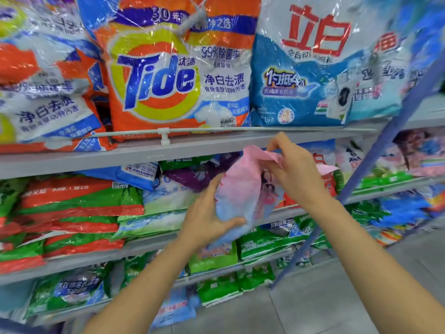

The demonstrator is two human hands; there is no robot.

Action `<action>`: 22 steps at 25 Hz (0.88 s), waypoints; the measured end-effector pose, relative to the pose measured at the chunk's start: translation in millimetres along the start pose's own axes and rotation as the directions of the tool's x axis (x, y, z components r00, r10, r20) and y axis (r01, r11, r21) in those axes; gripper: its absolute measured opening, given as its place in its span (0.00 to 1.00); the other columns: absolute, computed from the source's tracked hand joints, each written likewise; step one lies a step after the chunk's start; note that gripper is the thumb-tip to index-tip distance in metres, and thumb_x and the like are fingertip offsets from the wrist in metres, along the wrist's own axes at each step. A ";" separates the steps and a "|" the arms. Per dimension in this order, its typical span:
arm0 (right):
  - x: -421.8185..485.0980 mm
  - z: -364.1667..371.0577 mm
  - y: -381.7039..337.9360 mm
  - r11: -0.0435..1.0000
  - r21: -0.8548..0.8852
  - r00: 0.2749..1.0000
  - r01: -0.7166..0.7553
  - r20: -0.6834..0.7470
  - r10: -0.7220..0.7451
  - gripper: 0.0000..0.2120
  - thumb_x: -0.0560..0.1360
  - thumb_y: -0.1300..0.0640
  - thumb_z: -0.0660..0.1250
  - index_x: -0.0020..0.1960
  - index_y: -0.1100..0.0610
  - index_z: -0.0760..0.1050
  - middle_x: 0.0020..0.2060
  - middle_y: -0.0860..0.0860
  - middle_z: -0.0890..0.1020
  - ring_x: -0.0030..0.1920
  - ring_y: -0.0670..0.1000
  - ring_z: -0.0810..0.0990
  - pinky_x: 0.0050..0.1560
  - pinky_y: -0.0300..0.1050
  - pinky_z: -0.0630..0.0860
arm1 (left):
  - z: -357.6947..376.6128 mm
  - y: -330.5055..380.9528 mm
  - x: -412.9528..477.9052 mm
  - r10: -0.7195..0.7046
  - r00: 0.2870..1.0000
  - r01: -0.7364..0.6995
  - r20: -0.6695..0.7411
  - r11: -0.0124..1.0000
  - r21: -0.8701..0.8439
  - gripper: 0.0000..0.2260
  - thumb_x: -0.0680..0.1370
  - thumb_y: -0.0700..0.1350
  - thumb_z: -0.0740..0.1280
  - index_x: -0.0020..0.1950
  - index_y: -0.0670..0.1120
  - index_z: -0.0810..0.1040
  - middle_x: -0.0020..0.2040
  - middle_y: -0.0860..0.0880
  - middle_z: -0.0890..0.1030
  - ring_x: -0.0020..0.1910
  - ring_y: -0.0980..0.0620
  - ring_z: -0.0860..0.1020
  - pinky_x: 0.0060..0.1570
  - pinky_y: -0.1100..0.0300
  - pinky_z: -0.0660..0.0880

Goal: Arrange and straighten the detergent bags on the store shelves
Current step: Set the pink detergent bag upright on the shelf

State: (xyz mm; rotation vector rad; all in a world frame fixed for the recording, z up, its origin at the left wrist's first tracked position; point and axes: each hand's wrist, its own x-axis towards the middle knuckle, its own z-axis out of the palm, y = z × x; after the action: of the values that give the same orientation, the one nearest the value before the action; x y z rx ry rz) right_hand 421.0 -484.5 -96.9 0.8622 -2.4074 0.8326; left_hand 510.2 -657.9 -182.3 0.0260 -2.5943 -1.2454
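**Both hands on pink bag, clear of shelf**

Your left hand (212, 213) cups the lower end of the pink and blue detergent bag (243, 189), carrying its weight, while your right hand (293, 169) pinches the crumpled top seam, apparently to pull it straight. You hold the bag in open air before the second shelf, just under the upper shelf edge (144, 157). Behind it, a purple bag (192, 174) lies tilted. Above, the Tide bag (173, 75) stands behind its rail. Headroom is tight.
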 end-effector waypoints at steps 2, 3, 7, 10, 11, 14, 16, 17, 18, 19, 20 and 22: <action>11.7 -22.4 -4.3 0.998 0.057 0.991 -0.003 0.132 -0.005 0.09 0.70 0.59 0.71 0.45 0.59 0.72 0.36 0.51 0.79 0.38 0.53 0.76 0.38 0.48 0.68 | -8.5 9.6 -6.0 -0.009 0.999 0.020 0.048 0.972 -0.233 0.31 0.65 0.55 0.76 0.63 0.60 0.64 0.58 0.57 0.77 0.55 0.56 0.77 0.52 0.56 0.76; 16.3 -35.6 -5.7 0.993 0.115 0.978 -0.002 0.206 -0.022 0.08 0.71 0.58 0.72 0.43 0.58 0.73 0.34 0.48 0.78 0.36 0.45 0.75 0.38 0.43 0.69 | -13.0 13.4 -10.1 -0.008 0.999 0.025 0.053 0.943 -0.332 0.24 0.69 0.51 0.74 0.60 0.60 0.66 0.56 0.60 0.76 0.53 0.62 0.77 0.50 0.64 0.75; 33.0 -81.0 -20.3 0.984 0.176 0.901 0.016 0.424 -0.090 0.08 0.73 0.58 0.70 0.38 0.60 0.74 0.27 0.43 0.74 0.28 0.37 0.71 0.31 0.30 0.65 | -31.9 34.1 -17.7 -0.003 0.993 0.070 0.120 0.831 -0.551 0.15 0.78 0.42 0.63 0.58 0.60 0.69 0.57 0.60 0.77 0.51 0.65 0.79 0.47 0.68 0.76; 45.2 -96.6 -32.1 0.993 0.104 0.866 0.057 0.489 -0.101 0.13 0.75 0.54 0.66 0.36 0.60 0.73 0.26 0.43 0.72 0.26 0.38 0.70 0.31 0.33 0.65 | -46.4 50.3 -19.3 -0.072 0.986 0.147 0.152 0.803 -0.577 0.09 0.79 0.42 0.59 0.53 0.56 0.71 0.52 0.57 0.78 0.44 0.64 0.81 0.46 0.66 0.78; 48.4 -99.2 -35.2 0.995 0.072 0.859 0.070 0.502 -0.097 0.14 0.76 0.52 0.65 0.35 0.59 0.71 0.27 0.44 0.72 0.27 0.39 0.69 0.31 0.34 0.65 | -48.9 52.5 -20.6 -0.072 0.988 0.136 0.134 0.808 -0.574 0.08 0.79 0.43 0.59 0.51 0.56 0.71 0.50 0.57 0.78 0.41 0.67 0.80 0.43 0.69 0.77; 55.7 -106.2 -50.1 0.995 0.035 0.844 0.090 0.527 -0.095 0.16 0.76 0.48 0.62 0.34 0.56 0.66 0.29 0.48 0.68 0.29 0.46 0.65 0.32 0.42 0.63 | -57.0 59.5 -24.6 -0.013 0.992 0.075 0.126 0.862 -0.501 0.21 0.67 0.61 0.71 0.55 0.61 0.69 0.54 0.61 0.75 0.48 0.68 0.78 0.47 0.71 0.74; 60.9 -111.2 -59.8 0.994 0.035 0.839 0.101 0.534 -0.104 0.17 0.76 0.49 0.63 0.35 0.58 0.67 0.29 0.49 0.68 0.29 0.47 0.66 0.32 0.42 0.63 | -57.5 58.7 -25.9 -0.006 0.994 0.056 0.113 0.893 -0.446 0.34 0.54 0.62 0.75 0.57 0.62 0.67 0.57 0.64 0.73 0.52 0.70 0.74 0.48 0.73 0.72; 63.6 -113.9 -62.2 0.994 0.042 0.838 0.106 0.534 -0.112 0.17 0.76 0.49 0.63 0.36 0.60 0.69 0.29 0.49 0.70 0.29 0.45 0.67 0.32 0.41 0.64 | -58.0 60.4 -25.6 -0.003 0.996 0.043 0.086 0.880 -0.473 0.33 0.53 0.59 0.75 0.57 0.61 0.68 0.57 0.63 0.75 0.51 0.70 0.75 0.45 0.75 0.72; 65.3 -117.1 -64.9 0.992 0.053 0.838 0.114 0.531 -0.125 0.17 0.75 0.48 0.63 0.37 0.61 0.70 0.29 0.49 0.72 0.28 0.43 0.69 0.32 0.39 0.66 | -58.9 60.1 -25.1 0.000 0.998 0.028 0.057 0.865 -0.501 0.31 0.54 0.57 0.75 0.55 0.59 0.71 0.54 0.62 0.77 0.49 0.70 0.77 0.43 0.75 0.73; 67.3 -119.7 -66.9 0.990 0.066 0.840 0.124 0.525 -0.140 0.18 0.75 0.46 0.63 0.40 0.62 0.71 0.30 0.50 0.74 0.28 0.43 0.71 0.32 0.39 0.68 | -61.0 62.2 -25.2 -0.001 0.999 0.018 0.032 0.853 -0.522 0.29 0.55 0.55 0.76 0.54 0.58 0.73 0.52 0.61 0.79 0.48 0.69 0.78 0.42 0.74 0.74; 68.6 -121.2 -68.5 0.988 0.079 0.836 0.135 0.526 -0.156 0.20 0.73 0.43 0.62 0.42 0.62 0.72 0.33 0.53 0.76 0.31 0.45 0.75 0.34 0.42 0.71 | -64.2 62.1 -24.3 -0.005 1.000 0.013 0.017 0.844 -0.536 0.27 0.56 0.54 0.77 0.53 0.56 0.75 0.50 0.60 0.80 0.47 0.66 0.79 0.43 0.72 0.75; 69.5 -123.6 -71.1 0.987 0.099 0.822 0.129 0.545 -0.162 0.23 0.70 0.37 0.60 0.45 0.57 0.73 0.38 0.54 0.78 0.38 0.52 0.77 0.40 0.50 0.73 | -73.2 60.4 -23.3 -0.002 1.000 0.010 0.015 0.824 -0.566 0.26 0.57 0.52 0.77 0.53 0.52 0.77 0.49 0.54 0.83 0.48 0.57 0.81 0.48 0.62 0.79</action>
State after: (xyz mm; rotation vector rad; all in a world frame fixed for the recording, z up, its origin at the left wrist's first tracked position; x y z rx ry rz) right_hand 445.6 -474.9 59.5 1.4608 -2.7570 0.6563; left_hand 556.4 -672.7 -97.4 -0.0895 -2.1243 -1.9720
